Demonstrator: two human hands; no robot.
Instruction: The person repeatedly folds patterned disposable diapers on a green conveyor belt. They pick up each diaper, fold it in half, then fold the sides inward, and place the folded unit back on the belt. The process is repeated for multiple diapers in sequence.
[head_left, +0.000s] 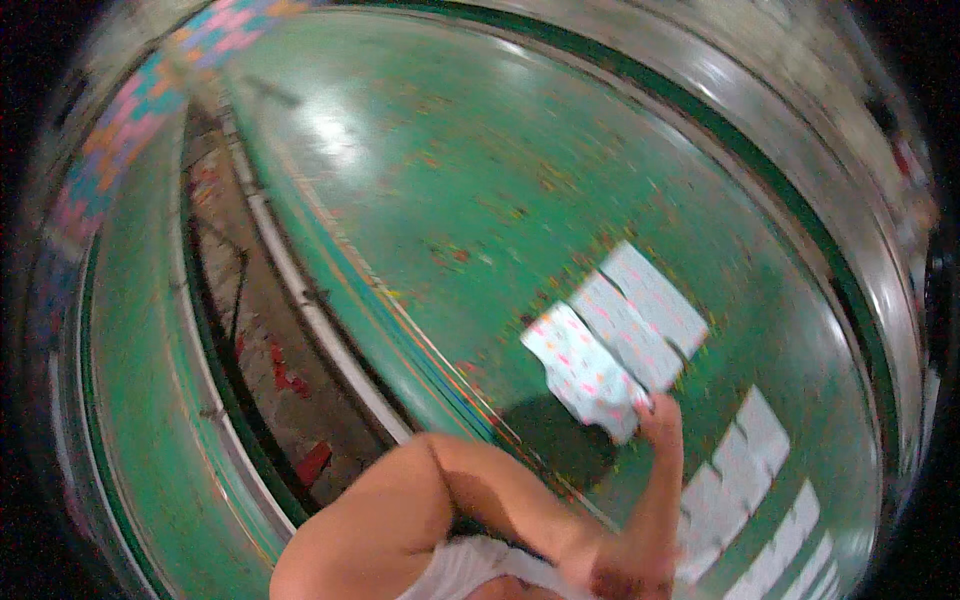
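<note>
My right hand (658, 416) pinches the lower right corner of a pale fabric piece (585, 367) with pink and orange marks. Its lower edge is wavy, and a shadow falls beneath it. Two similar flat pieces (649, 311) lie beside it on the green tabletop (465, 195). My left arm is bent across the bottom of the view; my left hand (589, 564) is blurred near my right forearm, and its fingers cannot be made out.
More pale pieces (739, 480) lie in rows at the lower right. Coloured scraps and threads dot the green surface. Coloured lines run along its edge, beside a gap with a metal rail (300, 292). Patterned multicoloured material (142, 105) lies at the upper left.
</note>
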